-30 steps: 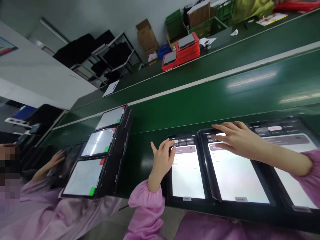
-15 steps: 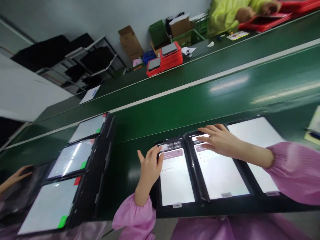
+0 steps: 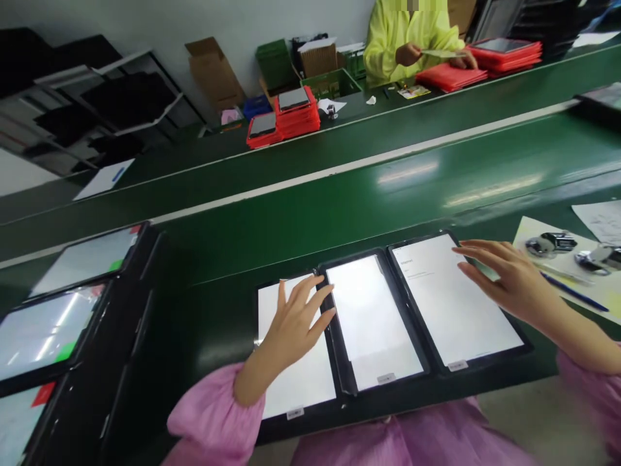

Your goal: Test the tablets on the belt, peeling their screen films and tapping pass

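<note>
Across the whole view, a long green bench [image 3: 272,226]. On its far side, a person in yellow [image 3: 383,52], cut off at the top. Along the near side, three lit tablets in a row: left tablet [image 3: 301,382], middle tablet [image 3: 378,323] and right tablet [image 3: 470,310], long axes running away from the body, far ends leaning left. Well to the left, other tablets [image 3: 61,317], the nearest cut off by the edge of view. Just to the right of the row, a sheet of paper [image 3: 528,228], also cut off.

Spread over the left tablet, holding nothing: the left hand [image 3: 292,325], fingertips pointing toward the middle tablet's left border. Over the right tablet's upper right side, fingers apart, gripping nothing: the right hand [image 3: 512,275]. Middle tablet between the hands, nearer the left. Touching or hovering: impossible to tell. Part of the left screen hidden beneath hand and wrist.

On the paper, shiny metal objects [image 3: 550,243], use unclear; near them, a pen [image 3: 574,292]. Smallest, labels [image 3: 387,378] on the tablets' lower borders, print unreadable.
</note>
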{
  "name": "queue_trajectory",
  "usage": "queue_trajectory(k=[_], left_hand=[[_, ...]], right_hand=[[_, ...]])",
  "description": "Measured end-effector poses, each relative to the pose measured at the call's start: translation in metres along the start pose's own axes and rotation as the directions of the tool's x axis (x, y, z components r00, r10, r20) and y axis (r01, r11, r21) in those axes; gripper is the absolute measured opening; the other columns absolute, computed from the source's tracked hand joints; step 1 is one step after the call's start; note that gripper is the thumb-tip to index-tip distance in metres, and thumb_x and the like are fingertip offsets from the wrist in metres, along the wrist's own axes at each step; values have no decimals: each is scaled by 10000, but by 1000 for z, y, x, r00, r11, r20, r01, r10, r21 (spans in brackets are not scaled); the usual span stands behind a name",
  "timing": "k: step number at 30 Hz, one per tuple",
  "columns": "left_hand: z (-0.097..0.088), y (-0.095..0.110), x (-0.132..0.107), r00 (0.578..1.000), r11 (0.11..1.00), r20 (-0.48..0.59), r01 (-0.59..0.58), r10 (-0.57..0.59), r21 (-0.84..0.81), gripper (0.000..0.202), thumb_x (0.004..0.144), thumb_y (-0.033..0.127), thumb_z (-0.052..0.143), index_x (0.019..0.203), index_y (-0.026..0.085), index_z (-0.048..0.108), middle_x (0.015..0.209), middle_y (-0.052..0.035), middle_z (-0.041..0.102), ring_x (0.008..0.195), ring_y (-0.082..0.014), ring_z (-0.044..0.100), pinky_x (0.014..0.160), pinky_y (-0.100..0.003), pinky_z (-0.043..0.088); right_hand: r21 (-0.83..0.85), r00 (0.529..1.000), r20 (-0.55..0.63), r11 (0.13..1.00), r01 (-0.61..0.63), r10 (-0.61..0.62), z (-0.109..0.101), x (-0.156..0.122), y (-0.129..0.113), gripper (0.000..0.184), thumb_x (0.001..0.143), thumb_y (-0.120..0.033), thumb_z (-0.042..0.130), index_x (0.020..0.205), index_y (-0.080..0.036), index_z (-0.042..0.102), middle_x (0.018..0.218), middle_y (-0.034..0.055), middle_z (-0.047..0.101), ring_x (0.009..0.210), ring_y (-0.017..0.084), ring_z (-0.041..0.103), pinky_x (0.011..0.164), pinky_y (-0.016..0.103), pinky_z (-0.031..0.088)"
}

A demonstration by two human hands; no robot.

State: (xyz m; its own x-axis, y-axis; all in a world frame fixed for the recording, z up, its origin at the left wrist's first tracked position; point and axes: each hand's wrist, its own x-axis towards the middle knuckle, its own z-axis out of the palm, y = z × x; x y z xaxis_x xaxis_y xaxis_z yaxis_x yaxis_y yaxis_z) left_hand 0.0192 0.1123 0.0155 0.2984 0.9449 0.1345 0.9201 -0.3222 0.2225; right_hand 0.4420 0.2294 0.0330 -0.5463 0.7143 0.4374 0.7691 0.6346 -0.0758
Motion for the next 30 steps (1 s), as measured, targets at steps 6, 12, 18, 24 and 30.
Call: queue_trajectory(k=[6,12,18,24,30], left_hand=[[4,39,66,999,996,36,30,-33,81,596,1023,586,582,1529,271,566,1620,-193,517,1530,-468,431,1178,-902,176],[15,63,74,994,995,61,-96,95,8,454,1029,569,585,1346,272,716,1540,-160,605,1486,-448,491,1163,-912,189],[22,69,76,997,998,51,-58,60,-36,479,1045,578,546,1378,270,700,1515,-173,625,1476,-434,505,1150,-912,217],[30,70,75,998,998,21,-58,59,-24,508,1029,603,564,1405,284,686,1549,-170,595,1489,-440,482,1163,-916,154],[17,65,73,995,996,43,-90,91,-28,529,1026,644,539,1413,308,670,1582,-142,573,1506,-422,463,1199,-876,185]], right_hand=[[-65,999,26,997,-29,31,10,-5,14,593,1129,-548,308,1153,-228,807,1175,175,726,1006,349,695,738,470,571],[-31,995,-76,998,63,-65,-1,-9,0,422,1117,-412,411,1151,-213,782,1225,182,714,985,378,696,695,487,514],[324,957,-95,900,290,-274,-18,-28,-88,240,1102,-218,468,1109,-192,706,1016,76,747,875,176,716,738,297,589],[784,831,188,590,194,-523,-13,-63,-152,365,1141,-230,349,1273,-158,682,1100,85,746,914,177,728,797,270,629],[861,622,489,452,-233,-611,1,-63,-159,326,1080,-225,540,1368,-245,692,1347,54,694,1200,169,692,1066,217,555]])
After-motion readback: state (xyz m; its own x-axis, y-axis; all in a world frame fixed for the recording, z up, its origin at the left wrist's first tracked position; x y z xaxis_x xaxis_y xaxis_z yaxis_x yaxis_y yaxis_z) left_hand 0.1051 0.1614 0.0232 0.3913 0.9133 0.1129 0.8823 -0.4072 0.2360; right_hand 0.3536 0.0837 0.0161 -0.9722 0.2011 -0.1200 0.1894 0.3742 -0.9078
